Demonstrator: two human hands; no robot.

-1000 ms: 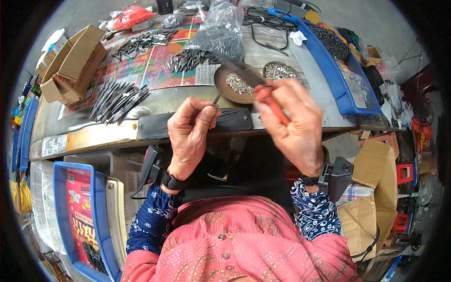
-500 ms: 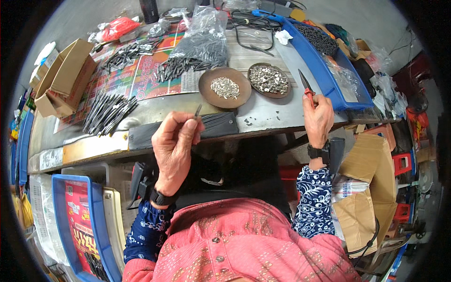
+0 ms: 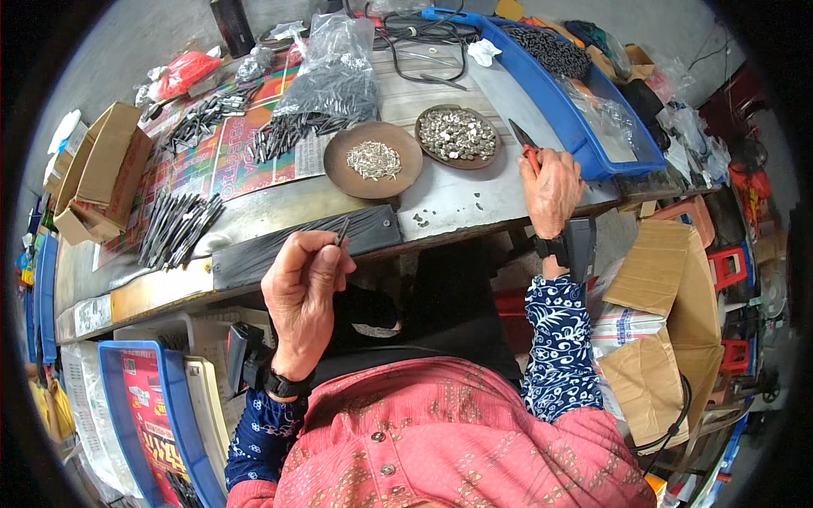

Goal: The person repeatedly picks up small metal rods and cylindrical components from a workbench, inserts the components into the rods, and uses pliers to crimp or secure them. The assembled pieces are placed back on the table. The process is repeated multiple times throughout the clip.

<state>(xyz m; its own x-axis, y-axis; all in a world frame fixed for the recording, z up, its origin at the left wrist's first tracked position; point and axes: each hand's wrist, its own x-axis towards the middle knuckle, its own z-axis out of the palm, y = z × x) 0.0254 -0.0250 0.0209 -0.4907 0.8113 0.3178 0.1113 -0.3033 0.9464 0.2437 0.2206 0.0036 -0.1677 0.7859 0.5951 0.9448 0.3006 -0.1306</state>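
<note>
Head view: left hand point(image 3: 302, 284), centre-left, thumb and forefinger clamped on a dark rod point(image 3: 342, 230), tip poking up; probably pinched so to keep that end free. Right hand point(image 3: 552, 191), right of centre, fingers closed round a red-handled tool point(image 3: 530, 156), point toward upper left, away from the body. Upper centre: two dishes point(image 3: 340, 169) of silver bits point(image 3: 374, 160), likely for easy reach. Black rods point(image 3: 179, 229) piled roughly parallel, left.
</note>
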